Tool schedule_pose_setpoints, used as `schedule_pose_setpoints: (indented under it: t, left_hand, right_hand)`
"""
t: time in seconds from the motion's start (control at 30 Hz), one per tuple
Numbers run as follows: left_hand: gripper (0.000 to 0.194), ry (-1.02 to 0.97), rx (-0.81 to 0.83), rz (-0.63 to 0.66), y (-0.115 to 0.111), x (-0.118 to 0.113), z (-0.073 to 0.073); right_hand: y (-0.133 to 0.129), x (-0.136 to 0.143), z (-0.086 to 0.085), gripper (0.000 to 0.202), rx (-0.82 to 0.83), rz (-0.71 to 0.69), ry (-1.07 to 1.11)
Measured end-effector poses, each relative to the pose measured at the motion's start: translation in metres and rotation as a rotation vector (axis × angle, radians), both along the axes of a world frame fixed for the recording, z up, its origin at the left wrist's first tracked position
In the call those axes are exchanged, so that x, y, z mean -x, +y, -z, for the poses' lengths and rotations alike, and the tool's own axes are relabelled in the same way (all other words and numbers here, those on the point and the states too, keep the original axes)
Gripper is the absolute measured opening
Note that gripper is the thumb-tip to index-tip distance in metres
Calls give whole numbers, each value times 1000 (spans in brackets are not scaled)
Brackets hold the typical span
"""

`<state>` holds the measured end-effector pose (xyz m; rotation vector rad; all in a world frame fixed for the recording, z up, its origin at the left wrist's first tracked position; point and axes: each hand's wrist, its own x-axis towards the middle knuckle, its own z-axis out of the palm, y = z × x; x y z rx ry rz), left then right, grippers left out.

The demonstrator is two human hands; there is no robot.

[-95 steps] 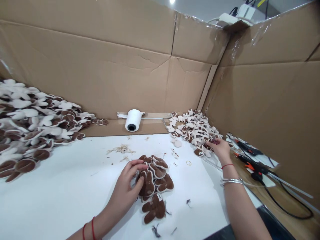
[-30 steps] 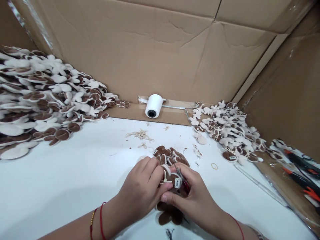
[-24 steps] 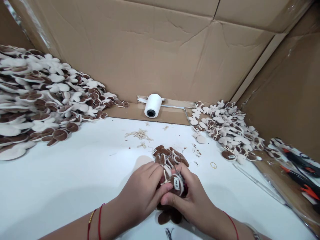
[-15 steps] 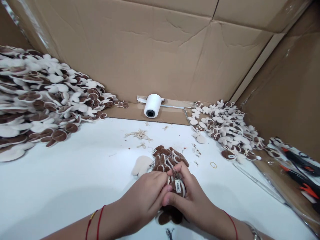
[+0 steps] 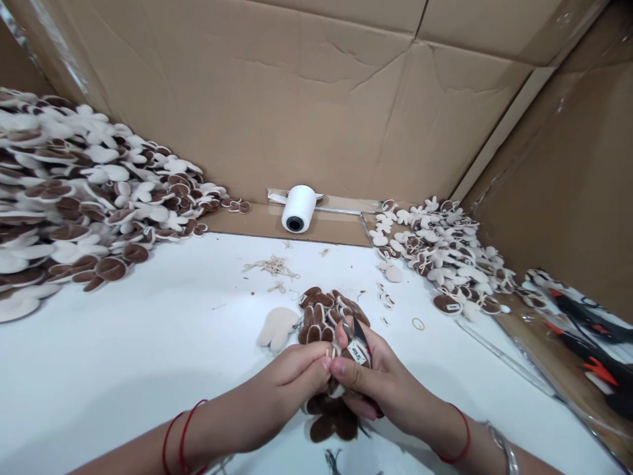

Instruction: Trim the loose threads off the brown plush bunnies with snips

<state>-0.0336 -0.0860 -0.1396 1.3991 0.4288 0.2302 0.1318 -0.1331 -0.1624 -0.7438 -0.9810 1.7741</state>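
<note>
Both hands meet over the front middle of the white table (image 5: 163, 369). My left hand (image 5: 297, 377) is closed, with thumb and forefinger pinching the edge of a brown plush piece (image 5: 349, 367) that has a white label. My right hand (image 5: 378, 373) wraps round the same piece from the right. Dark pointed metal blades (image 5: 360, 333) stick up by the right fingers; their handles are hidden. Brown plush pieces with white edges (image 5: 316, 322) lie just beyond the hands, and another brown piece (image 5: 333, 424) lies below them. A pale plush piece (image 5: 275, 328) rests to the left.
A large heap of plush pieces (image 5: 99, 191) fills the left side, and a smaller heap (image 5: 445, 251) is at the back right. A white cylinder (image 5: 299, 208) stands by the cardboard wall (image 5: 247, 99). Loose cords (image 5: 274, 266) lie mid-table. Black-and-orange tools (image 5: 588, 343) lie at far right.
The labelled piece has tilted in my right hand, and the blades beside it now show more clearly. My left fingertips have shifted slightly on its edge. The view has moved a little.
</note>
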Motion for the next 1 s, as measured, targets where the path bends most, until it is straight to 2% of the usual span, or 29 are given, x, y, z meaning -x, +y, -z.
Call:
schedule_pose_setpoints:
  t: [0.2, 0.3, 0.4, 0.47, 0.53, 0.63, 0.7, 0.77, 0.83, 1.0]
  left_hand:
    - [42, 38, -73, -58, 7, 4, 13]
    - [43, -28, 0, -62, 8, 2, 16]
    - [45, -131, 61, -137, 9, 0, 15]
    - [45, -93, -84, -276, 15, 1, 12]
    - [45, 11, -295, -477, 28, 6, 12]
    - [35, 103, -402, -754, 58, 19, 19]
    - [37, 166, -468, -898, 78, 28, 27]
    - [56, 236, -527, -961, 91, 33, 34]
    - [69, 273, -589, -965, 95, 34, 39]
    - [66, 278, -751, -963, 75, 25, 40]
  right_hand:
    - [3, -3, 1, 42, 44, -59, 49]
    - [3, -5, -1, 40, 87, -69, 114]
    - [0, -9, -9, 38, 139, -83, 200]
    - [-3, -10, -14, 37, 122, -102, 247]
    - [-6, -10, -13, 40, 74, -126, 277]
    - [-8, -9, -4, 47, 12, -134, 241]
    - [-6, -8, 2, 50, -6, -124, 179]
    - [-3, -7, 5, 53, -9, -96, 120]
    - [-1, -7, 4, 55, -8, -47, 52]
    - [0, -8, -4, 40, 82, 53, -109]
